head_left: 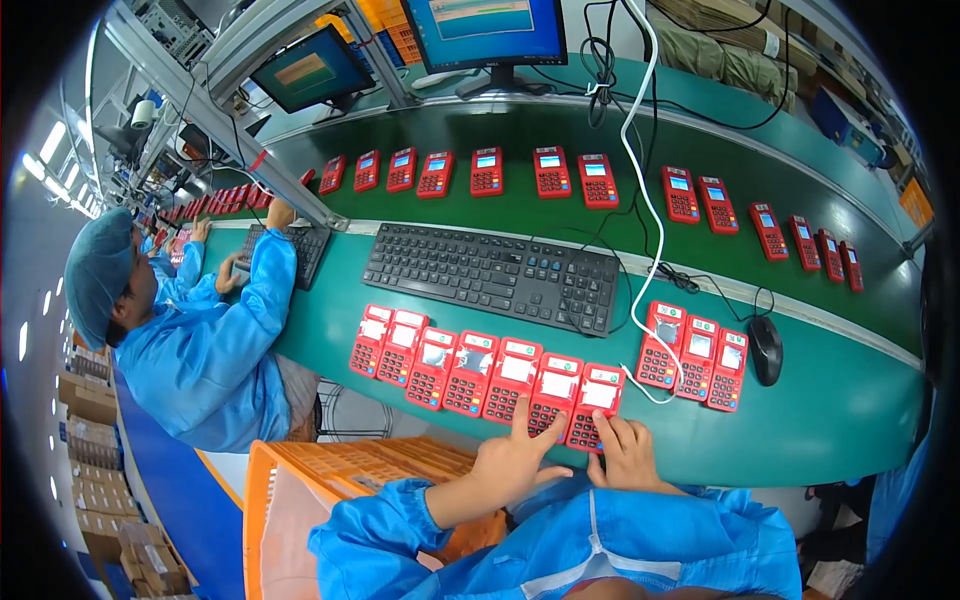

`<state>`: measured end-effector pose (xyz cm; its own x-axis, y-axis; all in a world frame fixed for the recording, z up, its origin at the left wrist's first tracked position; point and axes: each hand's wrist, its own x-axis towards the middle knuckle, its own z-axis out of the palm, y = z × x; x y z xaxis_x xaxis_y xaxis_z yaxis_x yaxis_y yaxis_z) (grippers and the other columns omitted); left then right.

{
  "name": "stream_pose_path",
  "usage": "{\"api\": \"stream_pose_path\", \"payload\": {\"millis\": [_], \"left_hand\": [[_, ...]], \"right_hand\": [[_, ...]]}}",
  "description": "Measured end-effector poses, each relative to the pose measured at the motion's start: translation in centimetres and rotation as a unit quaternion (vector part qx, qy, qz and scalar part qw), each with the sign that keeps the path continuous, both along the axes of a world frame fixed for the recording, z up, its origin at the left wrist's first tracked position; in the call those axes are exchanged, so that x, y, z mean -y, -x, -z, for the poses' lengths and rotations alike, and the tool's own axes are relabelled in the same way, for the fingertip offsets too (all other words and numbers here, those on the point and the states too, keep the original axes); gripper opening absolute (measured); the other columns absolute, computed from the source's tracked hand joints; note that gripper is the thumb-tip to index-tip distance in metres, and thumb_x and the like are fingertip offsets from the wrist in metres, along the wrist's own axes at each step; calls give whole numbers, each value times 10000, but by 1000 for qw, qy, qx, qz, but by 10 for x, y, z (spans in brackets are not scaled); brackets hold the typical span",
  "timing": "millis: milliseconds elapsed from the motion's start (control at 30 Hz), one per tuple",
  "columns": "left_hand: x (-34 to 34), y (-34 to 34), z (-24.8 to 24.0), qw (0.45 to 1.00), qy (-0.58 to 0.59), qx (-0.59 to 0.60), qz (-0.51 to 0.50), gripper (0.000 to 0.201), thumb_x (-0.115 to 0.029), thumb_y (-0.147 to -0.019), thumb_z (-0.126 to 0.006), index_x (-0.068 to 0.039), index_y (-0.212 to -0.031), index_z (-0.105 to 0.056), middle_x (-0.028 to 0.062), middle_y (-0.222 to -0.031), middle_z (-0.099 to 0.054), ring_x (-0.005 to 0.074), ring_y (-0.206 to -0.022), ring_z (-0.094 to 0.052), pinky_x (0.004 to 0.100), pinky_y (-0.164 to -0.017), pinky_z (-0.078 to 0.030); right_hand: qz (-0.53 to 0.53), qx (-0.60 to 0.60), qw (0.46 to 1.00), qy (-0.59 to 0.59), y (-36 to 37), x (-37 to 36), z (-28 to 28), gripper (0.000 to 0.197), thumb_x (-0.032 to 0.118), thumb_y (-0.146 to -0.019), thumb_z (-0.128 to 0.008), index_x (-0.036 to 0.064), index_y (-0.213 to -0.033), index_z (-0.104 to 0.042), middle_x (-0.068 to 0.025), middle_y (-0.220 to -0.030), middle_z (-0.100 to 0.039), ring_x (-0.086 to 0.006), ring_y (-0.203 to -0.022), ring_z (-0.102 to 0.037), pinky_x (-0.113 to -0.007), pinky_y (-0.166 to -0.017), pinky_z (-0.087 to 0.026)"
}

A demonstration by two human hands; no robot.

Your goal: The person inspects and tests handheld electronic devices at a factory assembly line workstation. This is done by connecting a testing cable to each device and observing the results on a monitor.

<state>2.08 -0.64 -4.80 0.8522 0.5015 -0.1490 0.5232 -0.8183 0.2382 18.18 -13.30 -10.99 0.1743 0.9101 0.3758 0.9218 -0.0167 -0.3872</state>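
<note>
Already lined up: seven red handheld terminals (pixel 472 372) stood side by side along the near edge of the green table (pixel 790 430), tilted slightly and mostly touching or nearly so.
Set apart: three more terminals (pixel 697 350) lay in a cluster to the right, beside the black mouse (pixel 766 350).
On the belt: further terminals (pixel 486 170) with lit screens were spaced out along the dark green conveyor (pixel 640 235), past the keyboard (pixel 490 270).
Progress: the row looked orderly, so the handling seemed partway through, with the right-hand end in hand and the cluster untouched by either hand; which units were finished could not be told.
Near-row screens: pale panels showed, but whether lit or merely glaring was unclear.
White cable: the white cable (pixel 652 180) hung down across the cluster, and its tip ended just beside the last terminal (pixel 598 400); a connection could not be made out.
Left hand: the left hand (pixel 503 466) reached in palm down, index and middle fingers parted in a V over the lower keypads, thumb out; its grip was wide, enclosing nothing.
Right hand: the right hand (pixel 630 455) was bent, fingertips at the last terminal's lower right, thumb near its bottom edge; its grip looked narrow, though whether it pinched could not be told.
</note>
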Motion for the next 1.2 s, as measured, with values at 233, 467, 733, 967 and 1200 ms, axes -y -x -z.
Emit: {"api": "stream_pose_path", "payload": {"millis": [233, 467, 733, 967, 1200], "left_hand": [[-3, 1, 1, 1000, -12, 21, 13, 776, -617, -683, -638, -219, -1319, -441, 355, -1272, -330, 336, -604, -635, 334, -514, -534], [-3, 3, 3, 1000, -11, 6, 20, 760, -586, -723, -623, -222, -1349, -393, 369, -1294, -296, 323, -571, -627, 336, -493, -523], [-4, 3, 6, 1000, -13, 0, 25, 771, -593, -724, -616, -227, -1359, -375, 381, -1296, -291, 336, -581, -630, 347, -492, -525], [-5, 1, 2, 1000, -6, -7, 29, 774, -592, -727, -614, -228, -1364, -366, 377, -1293, -296, 330, -577, -628, 350, -495, -526], [-7, 0, 0, 999, -4, -28, 24, 770, -591, -741, -600, -231, -1373, -347, 350, -1274, -311, 329, -587, -629, 349, -496, -525]], "right_hand": [[1, -7, 1000, 18, 0, 0, -3, 669, 163, -662, -639, 68, -1299, -455, -114, -1121, -476, -291, -954, -438, -398, -816, -394], [0, -12, 1000, 14, 0, 0, -2, 677, 159, -659, -642, 67, -1302, -451, -113, -1124, -473, -293, -963, -432, -400, -820, -390], [-1, -8, 1000, 11, 0, -1, -2, 680, 163, -652, -642, 69, -1299, -456, -106, -1117, -476, -290, -956, -438, -395, -812, -395], [4, -5, 1000, 15, 0, -1, -3, 682, 165, -651, -641, 74, -1301, -455, -104, -1116, -475, -288, -955, -437, -388, -812, -394], [2, -5, 1000, 19, 0, -2, -2, 695, 172, -650, -643, 76, -1310, -448, -99, -1109, -476, -283, -952, -438, -394, -808, -387]]}}
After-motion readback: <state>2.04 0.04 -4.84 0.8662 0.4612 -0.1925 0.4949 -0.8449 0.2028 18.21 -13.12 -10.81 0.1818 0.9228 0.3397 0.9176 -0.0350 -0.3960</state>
